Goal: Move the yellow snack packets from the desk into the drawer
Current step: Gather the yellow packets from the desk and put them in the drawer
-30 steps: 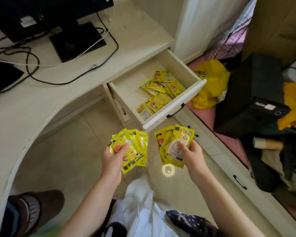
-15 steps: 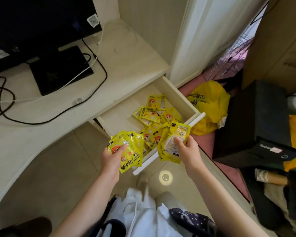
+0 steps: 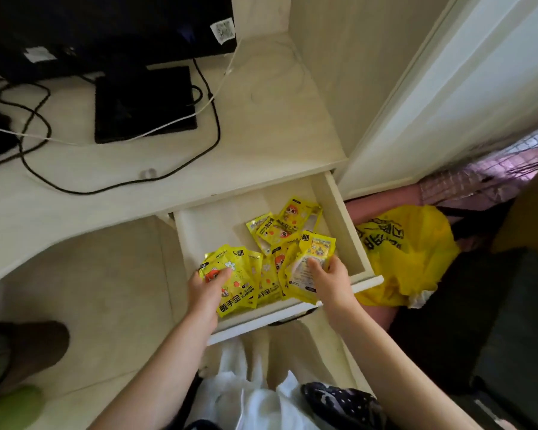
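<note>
Drawer (image 3: 339,209) open, back left bare; left hand (image 3: 207,291), right hand (image 3: 331,279) each grip packets (image 3: 239,274) above front edge.

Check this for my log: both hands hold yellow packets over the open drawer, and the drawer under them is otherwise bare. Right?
Not quite. The head view shows the left hand and right hand each holding yellow packets over the open drawer, but more loose packets already lie inside it.
</note>
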`<act>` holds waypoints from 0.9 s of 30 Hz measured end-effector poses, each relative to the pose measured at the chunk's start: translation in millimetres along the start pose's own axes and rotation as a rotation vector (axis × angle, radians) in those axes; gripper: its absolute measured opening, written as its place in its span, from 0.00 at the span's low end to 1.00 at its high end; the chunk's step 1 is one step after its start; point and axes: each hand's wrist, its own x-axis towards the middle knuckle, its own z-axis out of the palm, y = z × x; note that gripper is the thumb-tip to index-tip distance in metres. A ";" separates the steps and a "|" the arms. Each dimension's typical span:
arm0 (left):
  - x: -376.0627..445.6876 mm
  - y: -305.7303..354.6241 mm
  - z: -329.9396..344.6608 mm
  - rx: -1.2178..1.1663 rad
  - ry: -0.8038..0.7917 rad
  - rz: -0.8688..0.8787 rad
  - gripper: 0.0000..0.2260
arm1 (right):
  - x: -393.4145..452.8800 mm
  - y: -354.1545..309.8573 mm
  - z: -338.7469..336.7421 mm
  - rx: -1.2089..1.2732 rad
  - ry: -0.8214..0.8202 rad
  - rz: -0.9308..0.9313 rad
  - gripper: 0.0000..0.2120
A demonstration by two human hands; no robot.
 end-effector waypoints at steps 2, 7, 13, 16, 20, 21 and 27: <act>5.2 -4.2 11.7 -0.017 0.076 -0.024 0.08 | 16.5 -4.9 0.8 -0.048 -0.045 0.014 0.12; 30.5 -7.2 32.7 0.058 0.166 -0.039 0.08 | 63.6 -9.6 23.1 -0.107 -0.148 0.065 0.13; 80.6 -5.9 38.0 0.161 0.194 -0.061 0.14 | 115.4 -13.0 72.2 -0.191 -0.260 0.088 0.19; 106.0 -4.5 41.3 0.143 0.192 -0.073 0.11 | 140.5 -13.6 93.2 -0.141 -0.269 0.122 0.16; 132.0 -5.8 46.9 0.044 0.140 -0.139 0.06 | 170.4 -13.7 104.7 -0.197 -0.261 0.184 0.14; 136.0 -7.4 47.9 0.026 0.122 -0.160 0.05 | 175.7 -13.2 104.7 -0.237 -0.255 0.188 0.14; 141.9 -17.5 48.9 0.178 0.106 -0.165 0.00 | 195.3 -4.5 92.9 -0.476 -0.232 0.060 0.16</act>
